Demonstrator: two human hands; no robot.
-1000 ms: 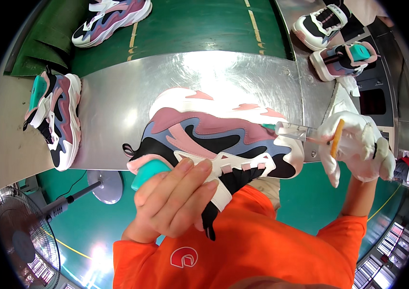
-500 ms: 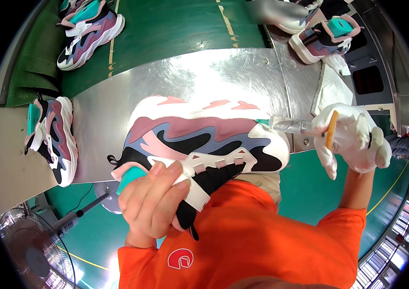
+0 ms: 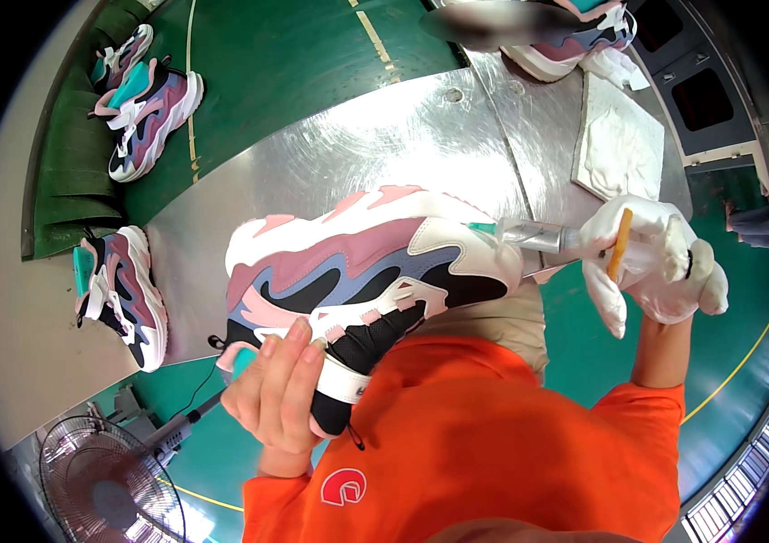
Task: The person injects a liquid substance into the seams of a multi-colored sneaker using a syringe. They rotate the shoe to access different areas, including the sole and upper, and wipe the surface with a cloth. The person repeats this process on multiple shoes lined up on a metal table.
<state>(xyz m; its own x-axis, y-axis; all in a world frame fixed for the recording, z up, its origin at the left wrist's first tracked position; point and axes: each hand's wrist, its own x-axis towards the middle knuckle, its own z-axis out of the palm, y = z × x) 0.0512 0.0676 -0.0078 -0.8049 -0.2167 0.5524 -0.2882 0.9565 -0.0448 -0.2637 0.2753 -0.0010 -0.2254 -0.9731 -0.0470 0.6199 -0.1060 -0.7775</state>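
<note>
Gripping the chunky sneaker (image 3: 366, 271) by its heel above the steel tabletop (image 3: 357, 145), the bare left hand (image 3: 280, 398) curls closed; light, padded, stiff-soled. The gloved right hand (image 3: 656, 258) clasps a metal-tipped applicator (image 3: 534, 237) at the toe.

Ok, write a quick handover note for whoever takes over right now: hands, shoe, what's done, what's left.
Left hand: bare, gripping the multicoloured sneaker at its heel end, held sideways above the metal table.
Right hand: white glove, holding a silver applicator tool and a thin orange stick; tool tip at the toe end.
Done: cannot tell.
Left: three similar sneakers wait on the green belt.
</note>
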